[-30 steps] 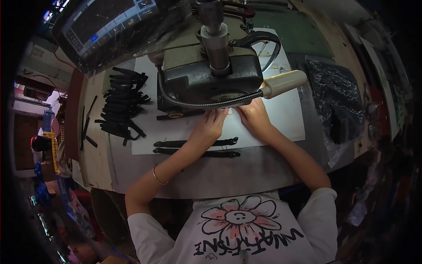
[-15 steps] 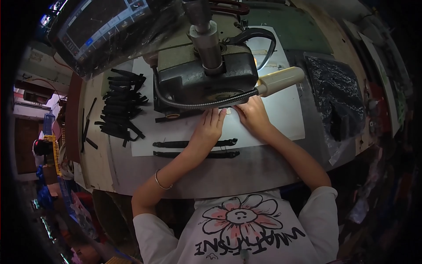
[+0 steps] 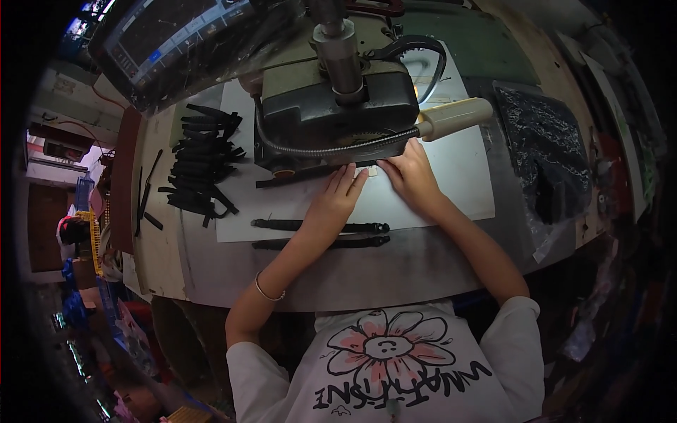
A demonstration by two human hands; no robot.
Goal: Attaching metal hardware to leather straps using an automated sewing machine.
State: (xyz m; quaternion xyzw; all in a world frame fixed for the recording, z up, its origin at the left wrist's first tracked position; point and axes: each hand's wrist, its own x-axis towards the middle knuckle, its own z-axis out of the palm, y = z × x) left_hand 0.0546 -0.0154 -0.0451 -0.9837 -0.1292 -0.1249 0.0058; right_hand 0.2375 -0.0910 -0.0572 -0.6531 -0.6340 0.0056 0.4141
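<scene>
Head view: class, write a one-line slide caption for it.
Both hands, left hand and right hand, press a black strap flat under the sewing machine; more black straps piled left.

Item: narrow black strap (image 3: 310, 173), long and flat.
Pose: lying lengthwise, slightly slanted.
Location: on white sheet (image 3: 458, 176), at foot of sewing machine (image 3: 338, 113).
Contact: right end under fingertips of left hand (image 3: 337, 201); right hand (image 3: 411, 176) just beside.

The sewing machine (image 3: 338, 106) stands at the back of the table (image 3: 395, 271); both hands, the left hand (image 3: 337, 201) and right hand (image 3: 412, 176), lie just before it; two straps (image 3: 321, 234) nearer; a strap pile (image 3: 201, 169) left; a bag (image 3: 546, 151) right.
</scene>
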